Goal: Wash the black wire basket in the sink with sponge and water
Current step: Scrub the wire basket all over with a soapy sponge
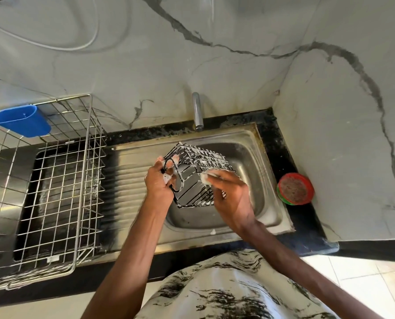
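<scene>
The black wire basket (197, 164), streaked with white soap foam, is held tilted above the steel sink (263, 157). My left hand (158, 183) grips the wire loop handle on its left side. My right hand (232, 194) holds a foamy sponge (211, 174) pressed against the basket's near right edge. The tap (197, 113) stands behind the sink, and no water stream is visible from it.
A steel wire dish rack (53, 192) with a blue plastic cup holder (21, 120) stands on the drainboard at left. A red and green round container (294, 188) sits on the black counter to the right of the sink. Marble walls close in the back and right.
</scene>
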`<state>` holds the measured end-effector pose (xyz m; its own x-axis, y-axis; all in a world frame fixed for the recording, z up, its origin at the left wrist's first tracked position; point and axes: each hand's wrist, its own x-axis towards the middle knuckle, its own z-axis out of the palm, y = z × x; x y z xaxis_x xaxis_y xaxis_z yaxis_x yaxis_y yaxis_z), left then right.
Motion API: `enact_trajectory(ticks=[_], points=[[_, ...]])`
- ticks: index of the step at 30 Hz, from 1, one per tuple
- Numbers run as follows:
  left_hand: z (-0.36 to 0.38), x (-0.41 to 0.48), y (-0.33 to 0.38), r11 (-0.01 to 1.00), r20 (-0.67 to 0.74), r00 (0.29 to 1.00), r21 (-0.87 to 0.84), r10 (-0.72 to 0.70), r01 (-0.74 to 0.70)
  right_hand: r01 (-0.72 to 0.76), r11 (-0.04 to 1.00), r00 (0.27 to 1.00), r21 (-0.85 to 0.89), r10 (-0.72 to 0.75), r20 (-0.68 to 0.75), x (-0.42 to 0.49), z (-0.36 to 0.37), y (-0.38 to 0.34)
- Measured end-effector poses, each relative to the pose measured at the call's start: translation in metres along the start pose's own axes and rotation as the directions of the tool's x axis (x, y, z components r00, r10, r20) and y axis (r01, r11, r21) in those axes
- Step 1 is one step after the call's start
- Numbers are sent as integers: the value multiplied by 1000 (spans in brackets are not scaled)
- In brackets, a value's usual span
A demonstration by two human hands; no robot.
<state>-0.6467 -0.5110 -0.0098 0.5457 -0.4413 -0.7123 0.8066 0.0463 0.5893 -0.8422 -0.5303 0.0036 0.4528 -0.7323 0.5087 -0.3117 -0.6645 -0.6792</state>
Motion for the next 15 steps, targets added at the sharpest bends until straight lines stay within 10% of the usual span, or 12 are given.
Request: enact_trajectory(ticks=[7, 10, 15], points=[[3, -2, -10, 1000, -173, 985, 15, -1, 4, 69, 998, 996, -12, -69, -61, -16, -2, 39], [9, -12, -9, 1000, -235, 972, 10, 20, -18, -131, 986, 991, -108, 130, -13, -37, -2, 79], [3, -8, 2, 997, -208, 977, -71, -52, 38, -758, 611, 607, 229, 789, -95, -56, 3, 120]])
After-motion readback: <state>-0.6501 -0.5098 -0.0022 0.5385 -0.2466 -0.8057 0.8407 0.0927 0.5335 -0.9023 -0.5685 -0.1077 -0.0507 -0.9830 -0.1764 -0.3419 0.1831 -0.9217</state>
